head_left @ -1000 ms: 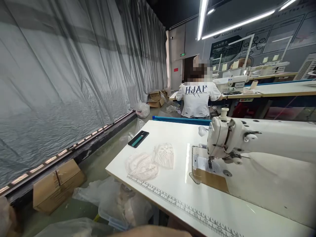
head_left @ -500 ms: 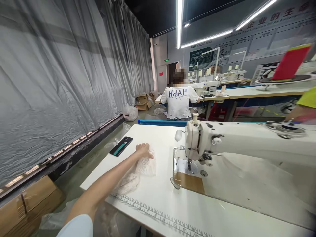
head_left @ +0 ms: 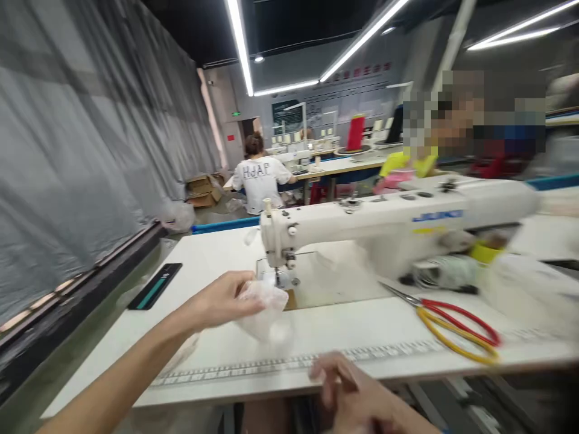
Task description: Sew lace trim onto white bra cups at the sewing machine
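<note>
My left hand (head_left: 228, 296) is closed on a crumpled sheer whitish piece of fabric (head_left: 269, 322), held above the tabletop in front of the sewing machine (head_left: 289, 238). The fabric hangs down from my fingers, and its lower part is smeared by motion. Another pale, thin piece (head_left: 183, 352) lies partly behind my left forearm. At the table's front edge, my right hand (head_left: 346, 386) is blurred; its fingers look bent, and whether they hold anything is unclear. Between the hands a printed ruler strip (head_left: 271, 365) runs along the white table (head_left: 217, 346).
Red-and-yellow-handled scissors (head_left: 456, 331) lie on the right of the table, near a thread spool (head_left: 452, 272) and blurred white material (head_left: 529, 295). A dark phone-like object (head_left: 156, 286) rests at the left. One person (head_left: 262, 181) sits ahead; another in yellow (head_left: 400, 163) is beyond the machine.
The view has swung right. My left hand has lifted the sheer fabric off the table and brought it closer to the machine's front. My right hand has come into view.
</note>
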A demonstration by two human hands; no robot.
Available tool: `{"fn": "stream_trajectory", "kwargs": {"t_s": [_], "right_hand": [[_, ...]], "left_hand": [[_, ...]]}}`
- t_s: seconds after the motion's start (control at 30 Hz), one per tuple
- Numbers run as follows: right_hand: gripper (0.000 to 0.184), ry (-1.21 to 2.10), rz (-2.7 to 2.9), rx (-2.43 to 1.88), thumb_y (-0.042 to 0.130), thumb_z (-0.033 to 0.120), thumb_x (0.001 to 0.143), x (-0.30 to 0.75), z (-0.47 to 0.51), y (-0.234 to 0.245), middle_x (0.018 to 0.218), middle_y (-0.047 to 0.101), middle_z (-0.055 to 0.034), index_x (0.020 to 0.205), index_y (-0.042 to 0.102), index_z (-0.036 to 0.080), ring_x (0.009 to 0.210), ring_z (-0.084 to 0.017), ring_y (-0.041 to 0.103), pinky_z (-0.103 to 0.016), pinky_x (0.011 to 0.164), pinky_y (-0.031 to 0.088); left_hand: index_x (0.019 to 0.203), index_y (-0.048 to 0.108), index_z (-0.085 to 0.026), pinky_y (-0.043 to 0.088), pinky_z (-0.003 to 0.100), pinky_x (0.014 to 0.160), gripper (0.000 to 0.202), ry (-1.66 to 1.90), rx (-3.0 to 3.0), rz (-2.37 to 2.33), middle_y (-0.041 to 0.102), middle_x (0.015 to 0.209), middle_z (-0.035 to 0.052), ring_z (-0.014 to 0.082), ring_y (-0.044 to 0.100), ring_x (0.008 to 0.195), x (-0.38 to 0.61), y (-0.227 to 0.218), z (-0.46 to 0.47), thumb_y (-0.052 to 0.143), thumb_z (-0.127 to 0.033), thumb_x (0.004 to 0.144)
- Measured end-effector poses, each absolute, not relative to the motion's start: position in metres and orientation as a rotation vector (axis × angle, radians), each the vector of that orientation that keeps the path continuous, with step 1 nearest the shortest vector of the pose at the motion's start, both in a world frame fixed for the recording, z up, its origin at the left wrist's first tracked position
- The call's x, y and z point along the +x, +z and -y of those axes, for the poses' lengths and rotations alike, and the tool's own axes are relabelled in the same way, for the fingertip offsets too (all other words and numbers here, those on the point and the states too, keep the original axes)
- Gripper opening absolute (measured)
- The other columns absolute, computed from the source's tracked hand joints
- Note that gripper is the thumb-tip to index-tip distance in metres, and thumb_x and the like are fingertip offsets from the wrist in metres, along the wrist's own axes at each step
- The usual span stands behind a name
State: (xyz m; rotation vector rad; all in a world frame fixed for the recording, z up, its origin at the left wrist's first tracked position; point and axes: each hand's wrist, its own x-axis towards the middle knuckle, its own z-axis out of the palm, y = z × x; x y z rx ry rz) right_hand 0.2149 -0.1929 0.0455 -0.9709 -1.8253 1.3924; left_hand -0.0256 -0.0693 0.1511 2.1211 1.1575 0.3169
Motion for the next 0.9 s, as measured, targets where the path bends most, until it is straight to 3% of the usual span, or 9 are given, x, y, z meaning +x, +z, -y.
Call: {"fn": "stream_trajectory", "kwargs": {"t_s": [0.1, 0.23, 0.3, 0.37, 0.47, 0.57, 0.63, 0.73, 0.9], "right_hand": [[0.017, 1.288, 1.835, -0.878, 0.069, 0.04, 0.075, 0.218, 0.186, 0.06, 0.137, 0.042, -0.0044, 0.076, 0.074, 0.023, 0.128, -0.027, 0.032, -0.04, 0.104, 0.028], [0.026, 1.371, 1.838, -0.641, 0.072, 0.045, 0.069, 0.21, 0.184, 0.058, 0.143, 0.031, -0.0049, 0.078, 0.074, 0.02, 0.13, -0.026, 0.03, -0.036, 0.105, 0.026], [0.031, 1.384, 1.827, -0.605, 0.073, 0.047, 0.067, 0.206, 0.188, 0.048, 0.135, 0.041, -0.0077, 0.076, 0.074, 0.018, 0.124, -0.025, 0.038, -0.033, 0.1, 0.031], [0.035, 1.409, 1.801, -0.602, 0.07, 0.049, 0.07, 0.204, 0.194, 0.038, 0.107, 0.057, -0.0078, 0.076, 0.072, 0.015, 0.1, -0.019, 0.054, -0.028, 0.084, 0.041], [0.038, 1.364, 1.842, -0.664, 0.062, 0.051, 0.078, 0.205, 0.204, 0.033, 0.074, 0.055, -0.0011, 0.079, 0.069, 0.013, 0.069, -0.012, 0.053, -0.023, 0.064, 0.04], [0.036, 1.219, 2.049, -0.734, 0.054, 0.046, 0.086, 0.205, 0.211, 0.039, 0.077, 0.051, -0.0019, 0.08, 0.066, 0.013, 0.074, -0.013, 0.049, -0.024, 0.066, 0.038], [0.03, 1.177, 2.21, -0.769, 0.049, 0.039, 0.091, 0.205, 0.212, 0.042, 0.08, 0.049, -0.0022, 0.082, 0.063, 0.014, 0.077, -0.013, 0.047, -0.024, 0.068, 0.037], [0.024, 1.17, 2.366, -0.833, 0.045, 0.031, 0.093, 0.205, 0.212, 0.042, 0.085, 0.046, -0.0026, 0.083, 0.06, 0.016, 0.079, -0.014, 0.045, -0.025, 0.069, 0.037], [0.019, 1.204, 2.443, -0.912, 0.044, 0.026, 0.093, 0.204, 0.217, 0.044, 0.093, 0.045, -0.0047, 0.084, 0.057, 0.016, 0.085, -0.015, 0.045, -0.027, 0.073, 0.039]], "left_hand": [[0.081, 0.054, -0.017, 0.032, 0.019, 0.06, 0.019, 0.247, 2.081, -0.961, 0.048, 0.071, -0.0044, 0.0108, 0.041, 0.067, -0.013, 0.154, 0.113, 0.06, -0.034, 0.075], [0.087, 0.057, -0.018, 0.033, 0.021, 0.065, 0.021, 0.18, 1.936, -0.82, 0.049, 0.074, -0.0034, 0.0112, 0.041, 0.069, -0.006, 0.128, 0.151, 0.062, -0.033, 0.075], [0.09, 0.056, -0.016, 0.032, 0.021, 0.064, 0.029, 0.177, 1.789, -0.788, 0.049, 0.075, -0.0021, 0.0116, 0.042, 0.07, -0.009, 0.11, 0.16, 0.065, -0.037, 0.073], [0.092, 0.055, -0.015, 0.031, 0.021, 0.062, 0.039, 0.195, 1.639, -0.745, 0.048, 0.075, -0.0012, 0.0117, 0.041, 0.07, -0.016, 0.094, 0.164, 0.068, -0.043, 0.069], [0.094, 0.056, -0.013, 0.03, 0.02, 0.06, 0.053, 0.2, 1.51, -0.73, 0.048, 0.075, -0.001, 0.0111, 0.041, 0.069, -0.024, 0.073, 0.169, 0.074, -0.048, 0.06], [0.091, 0.058, -0.012, 0.029, 0.019, 0.057, 0.062, 0.192, 1.44, -0.745, 0.049, 0.073, -0.0014, 0.0103, 0.039, 0.067, -0.025, 0.054, 0.175, 0.075, -0.057, 0.053], [0.084, 0.059, -0.011, 0.03, 0.019, 0.056, 0.058, 0.235, 1.385, -0.764, 0.049, 0.069, -0.0019, 0.0092, 0.039, 0.064, -0.022, 0.039, 0.178, 0.071, -0.061, 0.056], [0.078, 0.058, -0.012, 0.032, 0.02, 0.057, 0.049, 0.288, 1.173, -0.774, 0.049, 0.066, -0.0027, 0.0083, 0.041, 0.06, -0.016, 0.018, 0.182, 0.075, -0.053, 0.057], [0.101, 0.06, -0.014, 0.039, 0.024, 0.069, 0.062, 0.355, 0.797, -0.698, 0.059, 0.086, 0.0028, 0.0116, 0.052, 0.074, -0.011, -0.008, 0.19, 0.082, -0.044, 0.051]]}}
